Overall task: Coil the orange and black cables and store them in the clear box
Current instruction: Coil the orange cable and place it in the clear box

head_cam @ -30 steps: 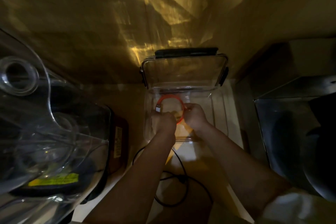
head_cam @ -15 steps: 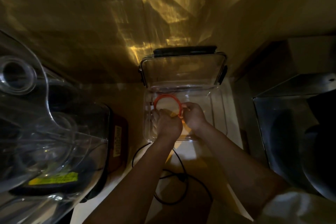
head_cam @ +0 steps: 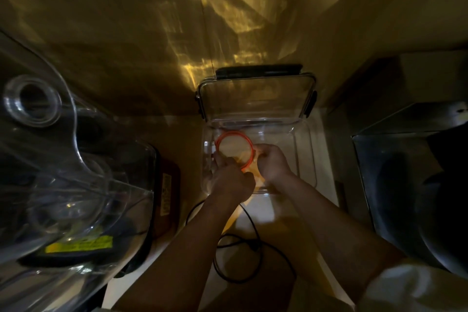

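Your left hand [head_cam: 231, 180] & right hand [head_cam: 272, 161] both pinch the orange cable [head_cam: 235, 135], a round coil low inside the clear box [head_cam: 307, 149], lid up. The black cable [head_cam: 249, 248] lies loose on the desk [head_cam: 260, 210] near you, under your arms.

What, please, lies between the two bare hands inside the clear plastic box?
In the head view, the coiled orange cable spans the gap between left hand and right hand.
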